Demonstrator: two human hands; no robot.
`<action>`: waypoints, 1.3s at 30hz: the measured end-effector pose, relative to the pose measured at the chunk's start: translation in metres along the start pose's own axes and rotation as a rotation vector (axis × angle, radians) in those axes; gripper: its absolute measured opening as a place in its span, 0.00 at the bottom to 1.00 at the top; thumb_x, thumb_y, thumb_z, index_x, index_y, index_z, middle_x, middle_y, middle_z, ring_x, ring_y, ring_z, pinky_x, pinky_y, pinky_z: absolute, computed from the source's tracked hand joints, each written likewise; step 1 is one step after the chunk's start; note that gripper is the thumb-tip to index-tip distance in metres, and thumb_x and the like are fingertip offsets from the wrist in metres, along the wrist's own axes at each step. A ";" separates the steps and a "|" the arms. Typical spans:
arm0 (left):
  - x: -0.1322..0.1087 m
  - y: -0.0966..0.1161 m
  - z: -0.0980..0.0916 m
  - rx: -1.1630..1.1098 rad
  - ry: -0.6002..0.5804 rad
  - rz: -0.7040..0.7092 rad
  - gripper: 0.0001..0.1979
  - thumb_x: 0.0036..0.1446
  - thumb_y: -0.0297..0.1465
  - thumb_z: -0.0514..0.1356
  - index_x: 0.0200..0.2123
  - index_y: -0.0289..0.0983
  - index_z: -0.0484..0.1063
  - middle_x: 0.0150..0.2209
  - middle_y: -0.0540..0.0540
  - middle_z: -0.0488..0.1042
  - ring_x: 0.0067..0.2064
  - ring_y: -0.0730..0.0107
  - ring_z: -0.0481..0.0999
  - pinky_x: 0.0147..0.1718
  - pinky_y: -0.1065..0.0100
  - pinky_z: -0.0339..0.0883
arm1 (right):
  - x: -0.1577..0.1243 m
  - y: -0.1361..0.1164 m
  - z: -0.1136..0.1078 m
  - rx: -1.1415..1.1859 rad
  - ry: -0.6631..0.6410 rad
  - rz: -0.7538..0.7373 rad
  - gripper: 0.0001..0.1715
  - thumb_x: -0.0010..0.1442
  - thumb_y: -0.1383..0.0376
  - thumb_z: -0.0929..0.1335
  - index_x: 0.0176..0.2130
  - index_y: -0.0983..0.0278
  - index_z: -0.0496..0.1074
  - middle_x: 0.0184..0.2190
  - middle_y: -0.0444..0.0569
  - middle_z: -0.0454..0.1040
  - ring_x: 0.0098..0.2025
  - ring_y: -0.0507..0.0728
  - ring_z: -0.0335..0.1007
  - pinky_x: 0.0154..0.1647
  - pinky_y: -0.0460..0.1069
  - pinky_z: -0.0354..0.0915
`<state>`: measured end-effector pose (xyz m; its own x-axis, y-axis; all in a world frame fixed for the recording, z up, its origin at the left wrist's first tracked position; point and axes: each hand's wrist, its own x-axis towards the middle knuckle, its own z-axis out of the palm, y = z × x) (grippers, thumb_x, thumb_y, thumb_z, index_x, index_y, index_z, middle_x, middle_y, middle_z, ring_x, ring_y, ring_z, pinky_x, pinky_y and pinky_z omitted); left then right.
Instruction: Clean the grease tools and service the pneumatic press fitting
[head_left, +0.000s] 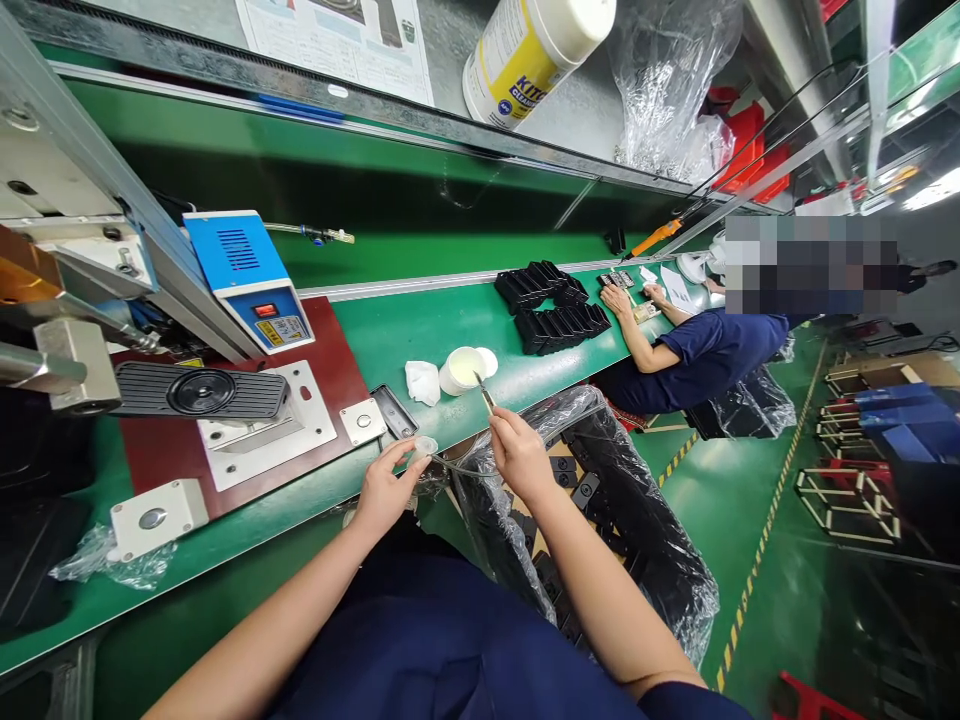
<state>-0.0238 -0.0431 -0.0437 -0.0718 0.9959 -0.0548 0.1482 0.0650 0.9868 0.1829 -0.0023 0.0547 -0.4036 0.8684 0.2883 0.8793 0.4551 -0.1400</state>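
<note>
My left hand [388, 487] pinches a small round translucent piece [425, 446] at the table's front edge. In my right hand [520, 452] is a thin brush [486, 393], its tip over or in a white cup [456, 380] of pale yellow matter; contact inside cannot be made out. A crumpled white tissue [423, 382] lies left of the cup. Near my left hand is a shallow dark tray-like part [395, 411] beside a white button box [364, 422].
At left, a press holds a black grooved part [199, 391] above a metal plate; a blue device [247, 280] stands behind. Black parts [555, 305] line the right. A plastic-lined bin [660, 540] sits below my right arm. A co-worker [697, 350] handles small parts farther right.
</note>
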 end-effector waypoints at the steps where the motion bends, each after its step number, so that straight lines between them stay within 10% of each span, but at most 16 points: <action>1: 0.002 0.002 -0.001 -0.008 0.007 -0.005 0.15 0.54 0.40 0.61 0.42 0.39 0.76 0.46 0.43 0.77 0.47 0.60 0.76 0.42 0.61 0.72 | -0.003 0.002 -0.004 0.002 -0.030 -0.020 0.14 0.63 0.72 0.60 0.45 0.65 0.71 0.46 0.58 0.75 0.47 0.60 0.74 0.47 0.54 0.72; 9: 0.012 0.018 -0.006 -0.146 0.054 -0.072 0.18 0.52 0.42 0.62 0.41 0.35 0.76 0.45 0.40 0.77 0.46 0.58 0.76 0.44 0.60 0.71 | -0.023 -0.005 -0.049 0.233 0.080 0.038 0.13 0.61 0.72 0.63 0.44 0.62 0.73 0.45 0.55 0.76 0.46 0.58 0.74 0.48 0.53 0.72; 17: 0.016 0.049 -0.018 -0.685 -0.042 -0.356 0.26 0.49 0.45 0.66 0.46 0.33 0.74 0.43 0.37 0.79 0.52 0.52 0.73 0.47 0.58 0.68 | -0.004 0.013 0.006 1.012 0.449 0.981 0.17 0.53 0.55 0.71 0.34 0.66 0.72 0.28 0.50 0.77 0.33 0.60 0.79 0.38 0.54 0.76; 30: 0.026 0.078 -0.040 -1.194 -0.086 -0.503 0.09 0.60 0.28 0.57 0.41 0.34 0.77 0.36 0.43 0.80 0.42 0.64 0.78 0.37 0.67 0.72 | -0.038 0.019 -0.040 1.335 0.616 1.081 0.21 0.44 0.60 0.77 0.35 0.69 0.74 0.30 0.49 0.79 0.27 0.55 0.78 0.21 0.41 0.72; 39: 0.032 0.104 -0.029 -1.281 0.045 -0.613 0.11 0.65 0.29 0.52 0.39 0.36 0.75 0.34 0.46 0.80 0.39 0.69 0.78 0.35 0.66 0.70 | -0.037 0.028 -0.027 1.719 0.580 1.350 0.08 0.50 0.69 0.71 0.34 0.69 0.74 0.28 0.52 0.80 0.27 0.51 0.77 0.20 0.39 0.69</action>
<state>-0.0391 -0.0066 0.0620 0.1680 0.8270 -0.5366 -0.8976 0.3533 0.2636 0.2299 -0.0273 0.0660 0.4231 0.7301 -0.5367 -0.6200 -0.1987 -0.7590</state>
